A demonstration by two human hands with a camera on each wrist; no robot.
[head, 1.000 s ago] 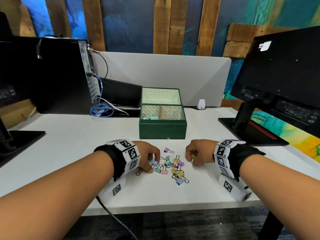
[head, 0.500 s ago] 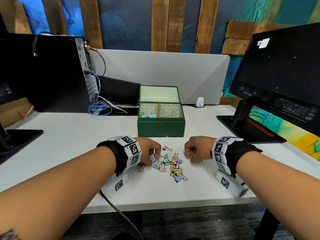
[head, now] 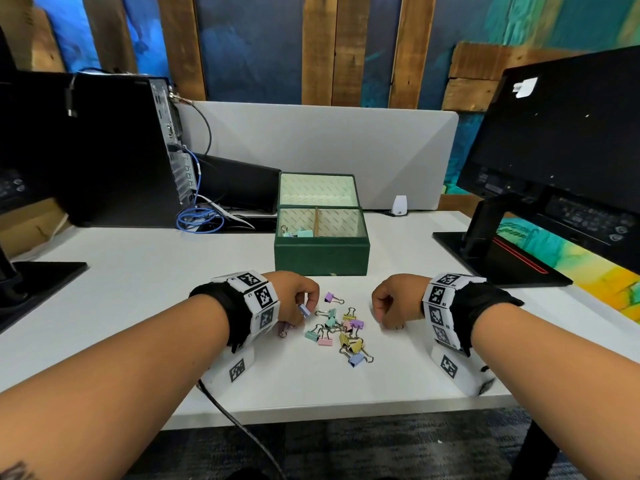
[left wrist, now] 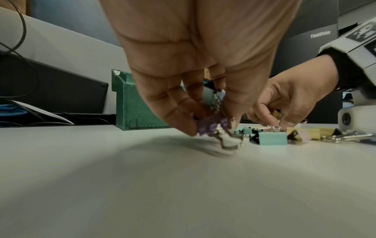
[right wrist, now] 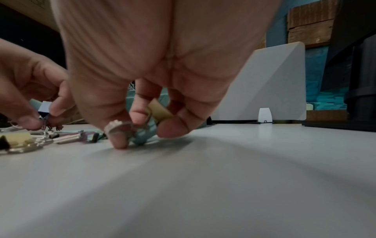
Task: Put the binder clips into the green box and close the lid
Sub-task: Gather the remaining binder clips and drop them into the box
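Note:
The green box [head: 322,252] stands open on the white desk, lid [head: 318,190] upright behind it, with a few clips in its left compartment. Several pastel binder clips [head: 337,329] lie scattered in front of it. My left hand [head: 299,303] sits at the pile's left edge, fingers curled round a pale blue clip [left wrist: 210,96] and pinching a purple clip [left wrist: 211,127] at the desk surface. My right hand [head: 391,303], at the pile's right edge, holds a yellow clip [right wrist: 159,111] in curled fingers, and its thumb and finger touch a teal clip [right wrist: 142,136] on the desk.
A monitor [head: 561,150] on its black stand [head: 498,261] fills the right side. A black computer tower [head: 114,150] with blue cable [head: 199,221] stands at back left, another stand base [head: 38,282] at far left. A grey divider [head: 322,147] runs behind the box.
Both hands stayed at the pile. The left hand now has the pale blue clip raised in its fingers. The right hand shifted slightly right and its yellow clip is hidden in the head view.

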